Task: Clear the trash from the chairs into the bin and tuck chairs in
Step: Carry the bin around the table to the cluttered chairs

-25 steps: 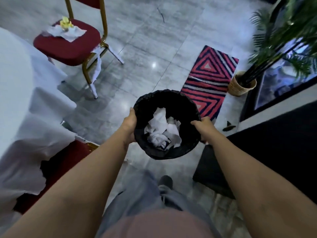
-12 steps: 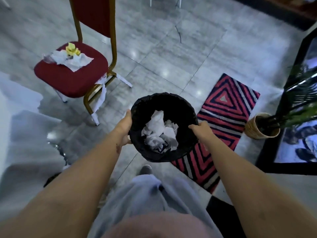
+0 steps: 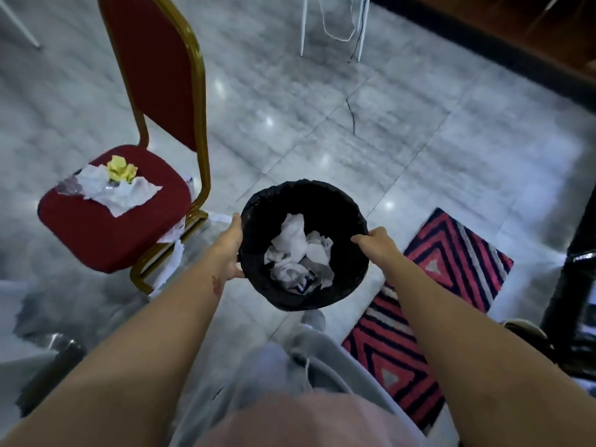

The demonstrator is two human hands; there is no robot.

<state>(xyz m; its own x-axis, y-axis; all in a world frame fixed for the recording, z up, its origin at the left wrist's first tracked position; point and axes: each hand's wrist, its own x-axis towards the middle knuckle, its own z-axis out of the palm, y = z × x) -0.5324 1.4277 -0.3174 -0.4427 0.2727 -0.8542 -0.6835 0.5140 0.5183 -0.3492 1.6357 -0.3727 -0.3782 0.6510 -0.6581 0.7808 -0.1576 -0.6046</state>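
I carry a round black bin [image 3: 258, 217] in front of me, lined with a black bag and holding crumpled white paper [image 3: 298, 253]. My left hand [image 3: 233, 245] grips its left rim and my right hand [image 3: 374, 241] grips its right rim. To the left stands a red chair [image 3: 106, 230] with a gold frame. On its seat lie crumpled white paper and clear plastic [image 3: 113, 190] with a yellow wad [image 3: 121, 169] on top. White strips [image 3: 172, 253] hang by the chair's front leg.
A red, black and grey striped rug [image 3: 451, 285] lies on the grey marble floor to the right. White table legs [image 3: 332, 24] with cables stand at the back. A dark post [image 3: 571, 262] rises at the right edge. White cloth [image 3: 19, 304] hangs at the lower left.
I have walked forward with the bin, so the chair is closer and its back is in full view. The plant has slid out of view on the right. Both hands keep hold of the rim.
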